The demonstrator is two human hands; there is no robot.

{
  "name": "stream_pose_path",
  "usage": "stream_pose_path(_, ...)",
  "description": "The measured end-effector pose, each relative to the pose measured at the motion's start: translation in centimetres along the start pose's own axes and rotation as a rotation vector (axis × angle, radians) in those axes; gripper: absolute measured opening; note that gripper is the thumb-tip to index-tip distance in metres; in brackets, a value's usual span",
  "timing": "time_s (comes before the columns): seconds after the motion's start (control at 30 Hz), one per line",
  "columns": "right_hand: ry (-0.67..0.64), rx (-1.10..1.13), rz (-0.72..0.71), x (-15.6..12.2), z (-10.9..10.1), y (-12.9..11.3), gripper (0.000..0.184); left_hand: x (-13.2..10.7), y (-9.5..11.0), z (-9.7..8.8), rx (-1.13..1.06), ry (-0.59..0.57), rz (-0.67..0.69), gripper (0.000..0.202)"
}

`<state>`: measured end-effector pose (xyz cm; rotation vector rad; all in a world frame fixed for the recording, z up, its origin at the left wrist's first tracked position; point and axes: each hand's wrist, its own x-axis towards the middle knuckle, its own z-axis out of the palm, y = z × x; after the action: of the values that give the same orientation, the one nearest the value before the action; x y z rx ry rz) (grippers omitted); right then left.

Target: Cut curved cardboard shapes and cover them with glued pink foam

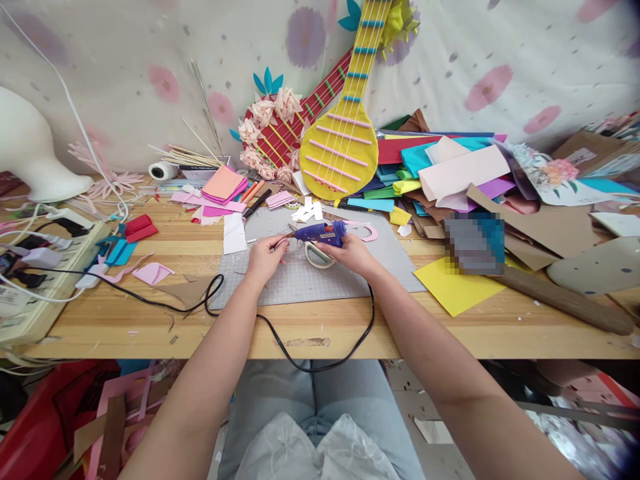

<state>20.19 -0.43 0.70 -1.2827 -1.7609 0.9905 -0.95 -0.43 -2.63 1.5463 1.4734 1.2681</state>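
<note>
My right hand point(350, 252) is wrapped round a blue hot glue gun point(318, 233), whose nozzle points left. My left hand point(267, 259) is closed in a pinch just by the nozzle; what its fingers hold is too small to make out. Both hands are over a grey cutting mat point(295, 287). Under the glue gun lies a roll of tape point(320, 259), partly covered by the gun and my right hand. A pink cut-out piece point(370, 231) rests just beyond my right hand. The gun's black cord point(280, 343) loops over the table's front edge toward the left.
Two handmade lutes, one yellow point(340, 150) and one red point(280, 130), lean against the back wall. Coloured sheets point(465, 170) pile up at right. A yellow sheet point(453, 287) lies right of the mat. A crowded power strip point(55, 287) and a white stand point(35, 147) occupy the left.
</note>
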Motion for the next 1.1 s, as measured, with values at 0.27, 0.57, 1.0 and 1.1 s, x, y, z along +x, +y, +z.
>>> stream_pose_path(0.27,-0.008,-0.066,-0.041,-0.2,0.4,-0.4,0.037,-0.1,0.3,0.0,0.023,-0.011,0.004,0.030)
stream_pose_path(0.57,0.033,-0.031,-0.025,0.1,0.2,0.4,0.036,-0.2,0.4,0.0,0.019,-0.004,-0.003,0.028)
stream_pose_path(1.0,0.097,-0.127,0.046,0.2,-0.3,0.3,0.039,-0.4,0.9,-0.1,0.008,0.009,-0.002,0.029)
stream_pose_path(1.1,0.110,-0.125,0.054,0.3,-0.4,0.3,0.037,-0.3,0.6,-0.1,0.010,0.005,0.009,0.029)
